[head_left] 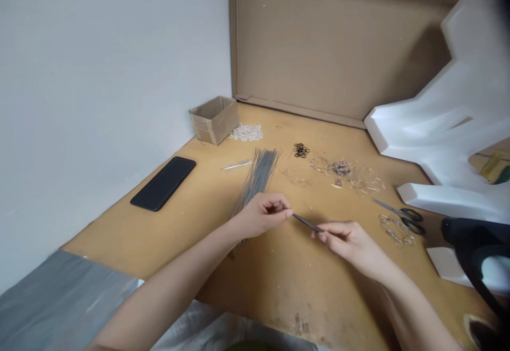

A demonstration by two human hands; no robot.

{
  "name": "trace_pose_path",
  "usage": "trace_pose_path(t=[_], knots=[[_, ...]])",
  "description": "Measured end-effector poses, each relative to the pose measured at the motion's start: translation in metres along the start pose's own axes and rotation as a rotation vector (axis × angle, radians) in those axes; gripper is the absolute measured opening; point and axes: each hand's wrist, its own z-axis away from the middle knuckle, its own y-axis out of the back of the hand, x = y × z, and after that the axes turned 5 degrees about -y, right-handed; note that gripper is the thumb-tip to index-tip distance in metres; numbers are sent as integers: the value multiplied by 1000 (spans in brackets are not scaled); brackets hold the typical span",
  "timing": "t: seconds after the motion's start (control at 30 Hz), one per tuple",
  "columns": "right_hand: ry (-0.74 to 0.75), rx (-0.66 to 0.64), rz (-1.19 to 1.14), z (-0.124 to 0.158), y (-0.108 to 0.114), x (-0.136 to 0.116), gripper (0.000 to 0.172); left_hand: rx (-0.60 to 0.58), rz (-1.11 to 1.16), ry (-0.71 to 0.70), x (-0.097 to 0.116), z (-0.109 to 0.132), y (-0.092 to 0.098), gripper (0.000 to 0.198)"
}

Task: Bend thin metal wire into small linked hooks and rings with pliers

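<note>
My left hand (265, 214) is pinched closed above a bundle of thin grey wires (261, 173); whatever its fingertips hold is too small to make out. A slim dark tool (306, 222) sits between the hands, its tip touching or close to the left fingertips. The fingers of my right hand (342, 239) are closed on the tool's other end. Beyond the hands lie a small heap of black rings (302, 150) and a loose tangle of thin silvery wire pieces (342, 169).
An open cardboard box (215, 120) stands by the wall beside clear beads (247, 131). A black phone (163, 183) lies left. Scissors (404, 215), wire loops (396, 231), white foam (450, 122) and a black object (474, 239) are at right. Large cardboard (338, 48) stands behind.
</note>
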Motion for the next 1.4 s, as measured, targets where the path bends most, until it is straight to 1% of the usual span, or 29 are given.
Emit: trace_pose_path(t=[0.1, 0.17, 0.23, 0.3, 0.37, 0.47, 0.53, 0.6, 0.63, 0.67, 0.73, 0.77, 0.8, 0.93, 1.03, 1.1, 1.17, 1.27, 1.33, 1.37, 1.4], knots=[[10, 33, 34, 0, -2, -1, 32, 16, -182, -79, 2, 1, -1, 20], [36, 87, 86, 0, -4, -2, 29, 5, -323, -136, 2, 2, 0, 21], [76, 182, 164, 0, -7, -1, 26, 3, -426, -185, 2, 1, 1, 23], [113, 307, 259, 0, -9, 0, 25, 40, -439, -194, 1, 1, 2, 24], [135, 410, 353, 0, -11, 1, 25, 103, -382, -173, 0, 1, 1, 22], [177, 498, 452, 0, -13, 4, 25, 192, -287, -176, -1, 0, -2, 19], [206, 564, 495, -1, -14, 6, 26, 293, -255, -180, -2, 0, -3, 21], [224, 630, 532, -2, -15, 7, 27, 396, -216, -113, -4, -1, -3, 20], [227, 654, 550, -3, -16, 7, 28, 405, -172, -51, -5, -2, -3, 21], [229, 673, 568, -3, -17, 7, 28, 377, -109, 22, -5, -2, -3, 25], [235, 703, 611, -4, -20, 7, 28, 255, 52, 139, -7, -4, -2, 34], [238, 717, 641, -5, -22, 6, 28, 206, 126, 167, -8, -5, -1, 36], [243, 727, 674, -5, -25, 5, 27, 184, 182, 178, -9, -6, -1, 36], [266, 728, 785, -6, -36, 1, 24, 237, 266, 171, -10, -8, -1, 32], [244, 695, 757, -7, -40, 0, 24, 239, 291, 189, -12, -9, 0, 29], [191, 611, 638, -10, -39, 2, 24, 214, 272, 185, -12, -9, 1, 29], [128, 455, 424, -13, -33, 6, 23, 185, 229, 164, -12, -9, 4, 29], [49, 91, 21, -17, -21, 12, 25, 112, 143, 134, -7, -7, 7, 28], [25, -132, -182, -17, -14, 14, 29, 50, 78, 120, -3, -6, 9, 28], [25, -201, -232, -15, -11, 13, 29, 23, 45, 113, -2, -5, 10, 27], [35, -227, -238, -14, -9, 12, 29, 4, 12, 103, -1, -4, 10, 27]])
